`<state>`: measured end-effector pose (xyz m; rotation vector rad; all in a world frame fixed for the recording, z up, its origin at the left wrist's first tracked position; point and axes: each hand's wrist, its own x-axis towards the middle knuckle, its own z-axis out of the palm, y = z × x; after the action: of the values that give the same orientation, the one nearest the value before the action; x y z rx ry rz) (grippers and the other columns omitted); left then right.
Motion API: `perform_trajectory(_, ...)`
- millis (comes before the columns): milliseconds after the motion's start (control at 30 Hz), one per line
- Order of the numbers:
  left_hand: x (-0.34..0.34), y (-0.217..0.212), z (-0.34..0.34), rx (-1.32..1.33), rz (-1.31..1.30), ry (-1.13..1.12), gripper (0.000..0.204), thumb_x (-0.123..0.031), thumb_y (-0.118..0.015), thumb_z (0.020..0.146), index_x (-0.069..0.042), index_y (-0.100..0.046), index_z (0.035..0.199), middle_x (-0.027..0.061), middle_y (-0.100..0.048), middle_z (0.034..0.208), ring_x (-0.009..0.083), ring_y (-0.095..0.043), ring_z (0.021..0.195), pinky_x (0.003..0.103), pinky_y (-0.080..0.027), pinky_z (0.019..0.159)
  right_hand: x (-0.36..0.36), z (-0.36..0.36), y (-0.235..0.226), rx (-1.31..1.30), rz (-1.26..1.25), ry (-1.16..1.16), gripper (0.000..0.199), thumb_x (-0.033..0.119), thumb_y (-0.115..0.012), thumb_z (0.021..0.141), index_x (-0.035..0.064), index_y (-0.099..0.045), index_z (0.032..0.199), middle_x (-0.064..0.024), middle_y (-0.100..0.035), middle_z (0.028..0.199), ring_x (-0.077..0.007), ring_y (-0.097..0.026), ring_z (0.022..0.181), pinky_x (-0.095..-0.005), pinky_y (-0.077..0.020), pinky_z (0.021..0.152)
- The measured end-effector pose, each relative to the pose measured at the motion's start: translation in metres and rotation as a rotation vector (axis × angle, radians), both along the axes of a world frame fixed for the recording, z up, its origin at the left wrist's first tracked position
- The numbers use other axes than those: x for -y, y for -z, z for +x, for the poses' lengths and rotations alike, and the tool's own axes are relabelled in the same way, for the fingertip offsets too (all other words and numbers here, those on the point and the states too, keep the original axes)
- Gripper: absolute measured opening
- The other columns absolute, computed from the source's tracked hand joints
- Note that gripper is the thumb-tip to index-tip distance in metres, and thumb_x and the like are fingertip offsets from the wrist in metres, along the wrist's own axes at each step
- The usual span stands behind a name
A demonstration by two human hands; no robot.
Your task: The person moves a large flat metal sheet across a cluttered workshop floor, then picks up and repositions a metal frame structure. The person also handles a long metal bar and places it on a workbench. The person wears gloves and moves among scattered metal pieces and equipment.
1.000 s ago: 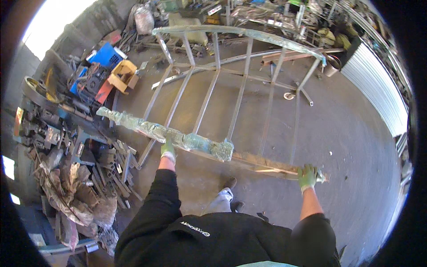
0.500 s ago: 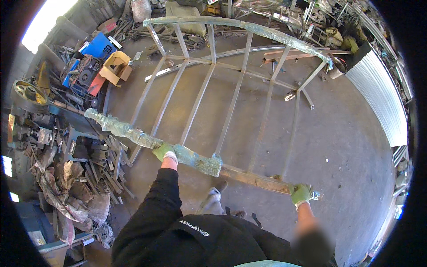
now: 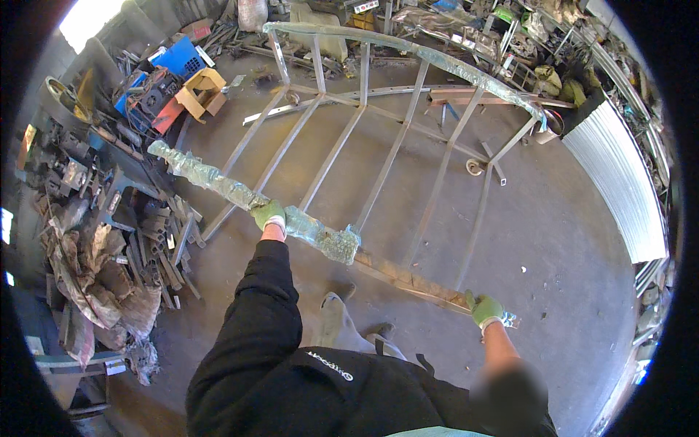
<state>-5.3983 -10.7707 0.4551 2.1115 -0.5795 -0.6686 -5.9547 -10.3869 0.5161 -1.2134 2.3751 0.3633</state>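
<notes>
A large metal frame spans the floor before me, with several square-tube crossbars (image 3: pixel 341 153) between two long rails. Its far rail (image 3: pixel 378 36) is curved and covered in greenish plastic wrap. Along the near rail, plastic wrap (image 3: pixel 218 182) covers the left part, while brown covering (image 3: pixel 415 280) shows on the right part. My left hand (image 3: pixel 268 215), in a green glove, is closed around the wrapped part left of its middle. Near the rail's right end, my gloved right hand (image 3: pixel 486 309) grips it with the thumb raised. The fingers' undersides are hidden.
Scrap metal pieces (image 3: pixel 164 247) and crumpled sacks (image 3: pixel 109 284) are piled at left. Behind them stand an open cardboard box (image 3: pixel 202 95) and a blue crate (image 3: pixel 180 57). Corrugated sheets (image 3: pixel 615 175) lie at right, near a bucket (image 3: pixel 551 127). A round coil-like piece (image 3: pixel 475 167) lies under the frame.
The view has turned slightly, so the scene appears rotated clockwise. Both hands keep their hold on the near rail, and more of my legs shows below it.
</notes>
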Motion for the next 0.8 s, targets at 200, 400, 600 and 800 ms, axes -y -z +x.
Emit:
perform_trajectory(200, -0.057, 0.002, -0.039, 0.024, 0.012, 0.0, 0.058, -0.024, -0.073, 0.085, 0.005, -0.054, 0.133, 0.0259, -0.07, 0.13, 0.0388, -0.071, 0.118, 0.043, -0.056, 0.101, -0.074, -0.037, 0.031, -0.014, -0.018, 0.06, 0.069, 0.077, -0.046, 0.097, 0.0176, -0.081, 0.104, -0.0141, -0.079, 0.109, -0.0423, -0.072, 0.108, -0.0543, -0.0503, 0.101)
perform_trajectory(400, -0.125, 0.022, -0.093, 0.083, 0.007, 0.156, 0.063, -0.031, -0.073, 0.09, 0.007, -0.049, 0.134, 0.0266, -0.067, 0.134, 0.0386, -0.069, 0.122, 0.044, -0.055, 0.103, -0.143, -0.077, 0.026, -0.072, -0.009, 0.087, 0.061, 0.068, -0.052, 0.099, 0.0151, -0.08, 0.111, -0.0159, -0.078, 0.11, -0.0408, -0.071, 0.11, -0.052, -0.0486, 0.104)
perform_trajectory(600, -0.208, 0.032, -0.155, 0.056, 0.248, 0.278, 0.087, -0.055, -0.068, 0.094, 0.011, -0.039, 0.143, 0.0352, -0.061, 0.139, 0.0453, -0.068, 0.122, 0.047, -0.055, 0.103, -0.203, -0.099, 0.033, -0.191, -0.094, 0.297, 0.056, 0.058, -0.057, 0.098, 0.0157, -0.072, 0.131, -0.011, -0.064, 0.145, -0.0337, -0.057, 0.135, -0.0512, -0.0346, 0.12)
perform_trajectory(800, -0.268, 0.037, -0.186, 0.003, 0.361, 0.68, 0.095, -0.061, -0.062, 0.096, 0.01, -0.035, 0.152, 0.0315, -0.066, 0.135, 0.0449, -0.069, 0.121, 0.049, -0.054, 0.102, -0.124, 0.054, 0.053, -0.037, -0.745, 0.1, 0.035, 0.035, -0.07, 0.094, 0.0093, -0.074, 0.118, -0.0151, -0.074, 0.117, -0.0373, -0.065, 0.116, -0.0555, -0.0426, 0.108)
